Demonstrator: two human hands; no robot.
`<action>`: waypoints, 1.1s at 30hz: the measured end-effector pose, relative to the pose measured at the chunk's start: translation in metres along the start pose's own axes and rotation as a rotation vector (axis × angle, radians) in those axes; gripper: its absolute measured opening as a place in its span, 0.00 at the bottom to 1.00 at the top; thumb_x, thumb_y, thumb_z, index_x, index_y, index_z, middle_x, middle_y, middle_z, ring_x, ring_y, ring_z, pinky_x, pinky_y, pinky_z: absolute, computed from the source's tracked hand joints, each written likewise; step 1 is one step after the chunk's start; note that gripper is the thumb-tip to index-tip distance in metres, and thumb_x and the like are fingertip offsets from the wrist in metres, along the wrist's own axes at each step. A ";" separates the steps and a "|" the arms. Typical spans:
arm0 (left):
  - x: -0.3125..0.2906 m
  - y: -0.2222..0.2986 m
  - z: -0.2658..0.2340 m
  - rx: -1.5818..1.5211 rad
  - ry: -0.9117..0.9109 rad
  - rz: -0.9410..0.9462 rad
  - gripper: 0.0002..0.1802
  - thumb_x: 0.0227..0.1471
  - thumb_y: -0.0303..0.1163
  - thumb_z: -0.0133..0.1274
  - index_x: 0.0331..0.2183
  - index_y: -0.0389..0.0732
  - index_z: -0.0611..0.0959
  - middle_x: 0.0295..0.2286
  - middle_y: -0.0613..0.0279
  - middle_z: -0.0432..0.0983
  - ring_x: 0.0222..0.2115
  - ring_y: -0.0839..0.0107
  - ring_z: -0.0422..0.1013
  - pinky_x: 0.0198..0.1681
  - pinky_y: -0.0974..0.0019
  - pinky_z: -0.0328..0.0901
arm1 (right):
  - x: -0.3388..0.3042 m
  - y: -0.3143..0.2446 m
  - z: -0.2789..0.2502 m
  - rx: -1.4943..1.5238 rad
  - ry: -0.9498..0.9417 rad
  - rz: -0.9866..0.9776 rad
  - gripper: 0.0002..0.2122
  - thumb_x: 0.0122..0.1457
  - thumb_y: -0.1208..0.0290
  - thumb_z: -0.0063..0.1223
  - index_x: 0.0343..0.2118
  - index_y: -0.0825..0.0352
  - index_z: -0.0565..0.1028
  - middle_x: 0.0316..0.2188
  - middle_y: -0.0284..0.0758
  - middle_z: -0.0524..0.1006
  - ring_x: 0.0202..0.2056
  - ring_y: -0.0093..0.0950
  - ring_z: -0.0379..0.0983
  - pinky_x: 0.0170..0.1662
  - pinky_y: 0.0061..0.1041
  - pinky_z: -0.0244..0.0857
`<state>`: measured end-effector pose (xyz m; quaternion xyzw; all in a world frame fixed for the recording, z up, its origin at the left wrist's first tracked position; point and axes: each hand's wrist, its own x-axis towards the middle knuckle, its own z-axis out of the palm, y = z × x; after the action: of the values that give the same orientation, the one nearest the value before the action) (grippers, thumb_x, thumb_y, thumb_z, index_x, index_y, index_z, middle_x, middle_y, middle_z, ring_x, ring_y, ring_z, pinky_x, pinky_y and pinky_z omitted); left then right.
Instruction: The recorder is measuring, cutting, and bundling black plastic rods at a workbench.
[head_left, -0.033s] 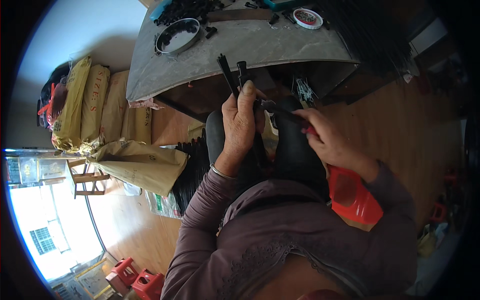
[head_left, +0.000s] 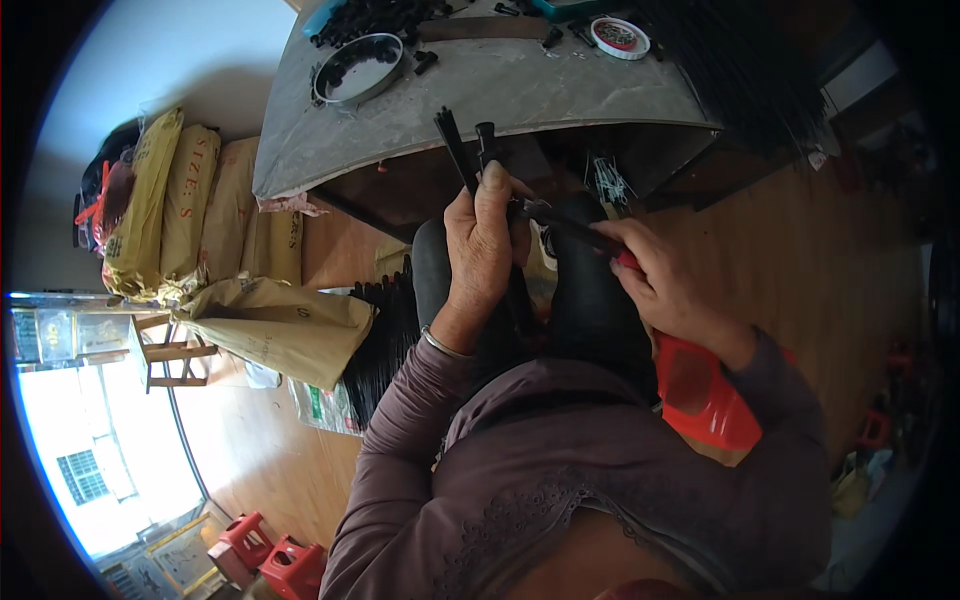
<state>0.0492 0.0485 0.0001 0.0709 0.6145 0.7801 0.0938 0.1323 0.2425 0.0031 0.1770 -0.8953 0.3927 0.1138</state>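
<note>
My left hand (head_left: 478, 235) is closed around several thin black rods (head_left: 453, 145) and a thicker black piece with a flared end (head_left: 485, 135), all pointing up past its thumb. From the right, my right hand (head_left: 665, 280) grips a dark-handled tool with red at its grip (head_left: 580, 228). The tool's metal head meets the black pieces beside my left fingers; its exact shape is hard to make out. Both hands are above my lap, just short of the grey table (head_left: 560, 95). Where the rods run below my left hand, they blend with my dark trousers.
On the table stand a round metal dish (head_left: 360, 72), a pile of black parts (head_left: 375, 20) and a white-rimmed dish of small pieces (head_left: 620, 38). Long black rods (head_left: 385, 350) lie left of my legs, near sacks (head_left: 185, 210). A red stool (head_left: 710, 400) is at my right.
My right hand and the tool's red grip have shifted very slightly to the right. The left hand keeps its hold on the black pieces.
</note>
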 end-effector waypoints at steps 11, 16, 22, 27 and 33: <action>-0.003 -0.003 0.003 -0.116 0.107 0.035 0.26 0.60 0.53 0.43 0.27 0.38 0.75 0.12 0.71 0.63 0.08 0.85 0.56 0.11 0.78 0.48 | 0.009 -0.009 -0.005 0.093 -0.281 0.171 0.15 0.56 0.75 0.53 0.45 0.71 0.67 0.27 0.34 0.74 0.26 0.22 0.73 0.29 0.21 0.67; -0.005 0.004 0.000 -0.154 0.091 -0.010 0.25 0.60 0.53 0.44 0.26 0.39 0.75 0.12 0.73 0.63 0.09 0.86 0.56 0.12 0.79 0.47 | -0.003 -0.020 -0.005 0.218 -0.189 0.293 0.12 0.57 0.78 0.52 0.44 0.71 0.66 0.25 0.34 0.74 0.24 0.21 0.72 0.26 0.21 0.67; -0.006 0.000 -0.003 -0.130 0.085 0.030 0.25 0.60 0.52 0.45 0.26 0.39 0.75 0.13 0.73 0.63 0.09 0.86 0.56 0.11 0.78 0.49 | 0.002 -0.028 -0.006 1.083 -0.528 0.928 0.09 0.53 0.76 0.59 0.30 0.66 0.67 0.13 0.33 0.69 0.10 0.21 0.66 0.13 0.19 0.61; -0.009 0.001 -0.002 -0.166 0.063 0.026 0.24 0.60 0.52 0.45 0.26 0.39 0.75 0.13 0.73 0.62 0.10 0.87 0.56 0.12 0.79 0.49 | 0.008 -0.015 -0.017 1.239 -0.666 0.906 0.09 0.53 0.77 0.57 0.28 0.65 0.66 0.13 0.32 0.69 0.10 0.23 0.66 0.12 0.20 0.61; -0.010 0.002 0.002 -0.149 0.017 0.029 0.24 0.60 0.51 0.45 0.26 0.39 0.76 0.13 0.73 0.63 0.10 0.86 0.57 0.12 0.79 0.50 | -0.027 -0.002 0.027 2.328 -0.892 0.793 0.09 0.58 0.68 0.51 0.30 0.64 0.62 0.13 0.32 0.69 0.10 0.23 0.67 0.11 0.18 0.60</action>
<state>0.0596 0.0477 0.0027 0.0659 0.5545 0.8255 0.0821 0.1555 0.2270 -0.0230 0.0108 0.0155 0.8464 -0.5322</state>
